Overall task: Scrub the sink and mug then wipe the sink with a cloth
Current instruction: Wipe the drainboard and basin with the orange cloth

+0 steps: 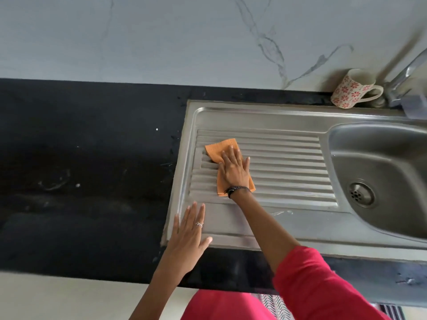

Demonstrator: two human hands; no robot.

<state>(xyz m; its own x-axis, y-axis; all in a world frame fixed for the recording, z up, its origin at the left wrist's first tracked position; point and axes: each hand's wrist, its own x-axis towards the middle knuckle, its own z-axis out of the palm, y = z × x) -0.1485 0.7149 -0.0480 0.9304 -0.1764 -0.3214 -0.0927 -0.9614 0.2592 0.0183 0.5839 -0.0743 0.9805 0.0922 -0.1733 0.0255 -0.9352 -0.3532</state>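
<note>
A steel sink (pixel 300 234) with a ribbed drainboard on its left and a basin (pixel 381 167) on its right is set into a black counter. An orange cloth (pixel 218 150) lies on the ribs at the drainboard's left end. My right hand (pixel 234 169) presses flat on the cloth with straight fingers. My left hand (pixel 188 236) rests flat on the sink's front left corner, fingers spread. A white mug (pixel 351 90) with red flowers stands tilted at the back, behind the sink rim, left of the tap.
A metal tap (pixel 406 75) rises at the back right, with a pale blue object (pixel 416 107) at its base. The black counter (pixel 92 169) stretches left of the sink. A marble wall (pixel 184 42) backs the counter. A drain (pixel 361 195) sits in the basin floor.
</note>
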